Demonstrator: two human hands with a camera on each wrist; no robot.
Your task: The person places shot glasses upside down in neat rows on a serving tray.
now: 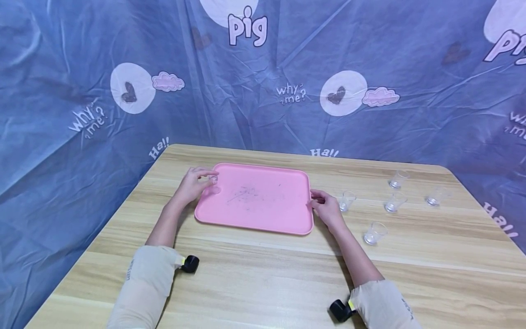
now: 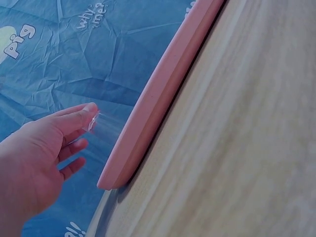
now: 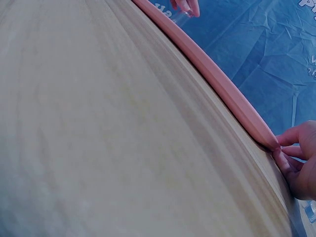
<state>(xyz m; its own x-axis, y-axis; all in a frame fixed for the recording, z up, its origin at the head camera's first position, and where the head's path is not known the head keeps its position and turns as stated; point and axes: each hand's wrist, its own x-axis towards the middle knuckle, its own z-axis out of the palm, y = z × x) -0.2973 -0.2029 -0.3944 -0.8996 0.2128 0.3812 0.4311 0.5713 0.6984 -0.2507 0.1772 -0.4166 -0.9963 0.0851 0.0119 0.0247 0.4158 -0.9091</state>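
Observation:
A pink tray (image 1: 263, 214) with rounded corners lies flat on the wooden table. Over its left end, my left hand (image 1: 194, 186) pinches a small clear shot glass (image 1: 214, 189) between thumb and fingertips. In the left wrist view the fingers grip the shot glass (image 2: 94, 122) by its thick base, and its mouth points toward the tray. At the opposite end, my right hand (image 1: 327, 210) holds the tray's right edge; the right wrist view has the thumb and fingers pinching the tray's rim (image 3: 264, 134).
Several more clear glasses stand upright to the right of the tray, the nearest glass (image 1: 347, 201) just beyond my right hand and another glass (image 1: 375, 233) closer to the front. A blue printed cloth (image 1: 255, 100) hangs behind the table (image 1: 263, 274).

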